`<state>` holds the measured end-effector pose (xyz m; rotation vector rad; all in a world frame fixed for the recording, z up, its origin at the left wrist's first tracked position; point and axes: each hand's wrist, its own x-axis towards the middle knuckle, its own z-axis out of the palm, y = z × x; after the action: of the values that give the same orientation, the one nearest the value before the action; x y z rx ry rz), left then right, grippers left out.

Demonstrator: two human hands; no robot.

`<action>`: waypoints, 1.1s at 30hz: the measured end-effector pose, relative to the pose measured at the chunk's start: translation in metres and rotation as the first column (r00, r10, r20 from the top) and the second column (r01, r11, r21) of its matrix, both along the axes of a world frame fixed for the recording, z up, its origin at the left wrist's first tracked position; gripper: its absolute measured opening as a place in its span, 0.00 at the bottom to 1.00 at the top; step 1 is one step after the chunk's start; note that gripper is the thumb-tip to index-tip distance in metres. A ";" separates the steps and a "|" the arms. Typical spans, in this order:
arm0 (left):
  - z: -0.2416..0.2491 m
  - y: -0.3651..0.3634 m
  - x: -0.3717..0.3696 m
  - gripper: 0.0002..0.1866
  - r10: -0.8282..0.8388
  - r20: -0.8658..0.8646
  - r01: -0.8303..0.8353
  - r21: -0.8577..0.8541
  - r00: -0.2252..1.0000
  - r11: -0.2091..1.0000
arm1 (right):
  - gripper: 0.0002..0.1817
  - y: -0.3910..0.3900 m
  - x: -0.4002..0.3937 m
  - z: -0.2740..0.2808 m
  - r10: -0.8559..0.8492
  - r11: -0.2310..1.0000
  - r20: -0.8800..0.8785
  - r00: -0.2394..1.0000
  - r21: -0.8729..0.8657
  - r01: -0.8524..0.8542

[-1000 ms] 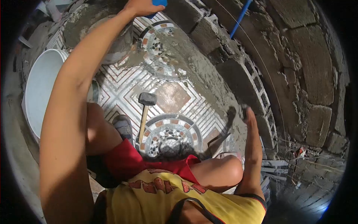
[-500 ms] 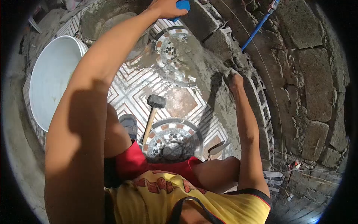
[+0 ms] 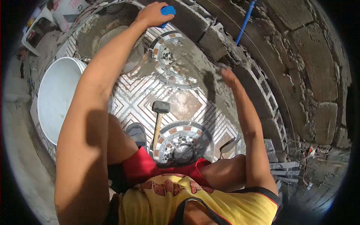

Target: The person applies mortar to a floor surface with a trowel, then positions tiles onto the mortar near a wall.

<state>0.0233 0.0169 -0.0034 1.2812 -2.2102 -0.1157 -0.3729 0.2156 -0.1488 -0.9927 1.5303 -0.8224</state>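
My left hand (image 3: 153, 14) reaches far forward, its fingers closed on a small blue block (image 3: 168, 16) near the top of the tiled floor. My right hand (image 3: 228, 75) is closed beside the row of grey blocks (image 3: 212, 43), over the mortar strip. Its fingertips look grey and blurred, and I cannot tell what they hold. Between my arms a rubber mallet (image 3: 161, 107) with a black head and wooden handle lies on the patterned tiles (image 3: 131, 95). A trowel blade (image 3: 229, 145) rests near my right knee. Wet mortar (image 3: 193, 60) covers part of the tiles.
A large white bucket (image 3: 56, 97) stands at the left, beside my arm. Behind it sits a round mortar-coated tub (image 3: 88, 43). Rough block wall (image 3: 315, 71) rises on the right, with a thin string (image 3: 262, 56) and a blue pipe (image 3: 245, 22) along it.
My left hand has moved left and slightly down with the blue block. My right hand has shifted a little left and up. The whole view has also shifted slightly.
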 end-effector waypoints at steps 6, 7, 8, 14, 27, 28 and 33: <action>-0.005 -0.012 -0.001 0.34 -0.026 0.010 0.026 -0.010 1.000 1.000 | 0.17 0.059 -0.019 0.134 0.035 0.998 -0.390 0.920 -0.035 -0.053; 0.003 -0.004 0.001 0.34 -0.065 -0.027 0.065 0.020 0.998 0.998 | 0.14 0.097 -0.055 0.132 0.009 0.992 -0.522 0.853 -0.103 -0.073; 0.000 -0.008 0.002 0.35 -0.095 -0.071 0.100 0.069 0.993 0.993 | 0.16 0.144 -0.064 0.165 0.019 0.988 -0.713 0.701 -0.094 -0.123; -0.059 -0.094 0.020 0.31 -0.249 0.091 0.251 -0.010 0.964 0.968 | 0.25 0.517 -0.098 0.179 -0.691 0.341 -0.663 -0.289 -0.651 0.678; -0.031 -0.067 0.008 0.33 -0.167 0.326 0.161 0.047 0.930 0.986 | 0.36 0.685 -0.039 -0.044 -0.551 0.217 -0.741 0.385 0.318 0.923; -0.026 -0.060 0.005 0.33 -0.168 0.327 0.162 0.044 0.930 0.986 | 0.38 0.676 -0.036 -0.041 -0.595 0.240 -0.683 0.424 0.352 0.905; -0.019 -0.045 0.000 0.32 -0.168 0.305 0.168 0.026 0.938 0.985 | 0.37 0.680 -0.040 -0.058 -0.697 0.087 -0.627 0.347 0.407 0.909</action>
<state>0.0232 -0.0284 -0.0225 1.1718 -2.5832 0.0207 -0.4127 0.8958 -0.2068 0.5805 2.4377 -0.6569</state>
